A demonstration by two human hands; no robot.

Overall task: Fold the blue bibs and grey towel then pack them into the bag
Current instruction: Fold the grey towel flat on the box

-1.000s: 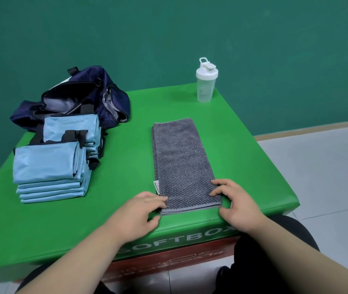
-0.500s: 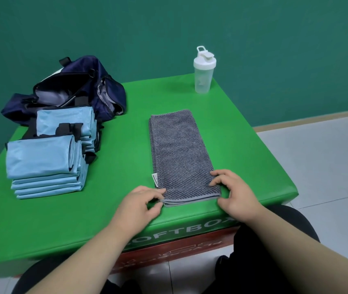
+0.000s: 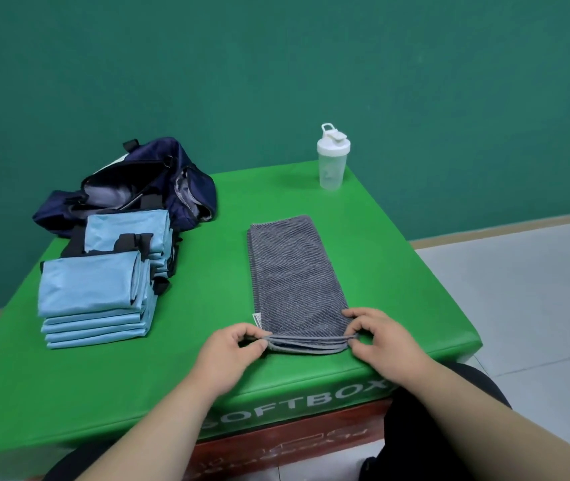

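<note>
Two hands hold the near end of the grey towel (image 3: 294,272). The left hand (image 3: 233,355) pinches the left corner and the right hand (image 3: 384,341) pinches the right corner, with the fingers curled on the layered edges. The towel lies folded into a long narrow strip on the green counter (image 3: 398,289), running away from the person. Folded blue bibs (image 3: 92,289) sit in two stacks at the left, well apart from the towel. The dark blue bag (image 3: 158,182) lies open just behind the stacks. A clear shaker bottle (image 3: 333,157) stands upright near the far edge.

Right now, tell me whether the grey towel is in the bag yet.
No: the grey towel lies folded on the green box, apart from the bag.
</note>
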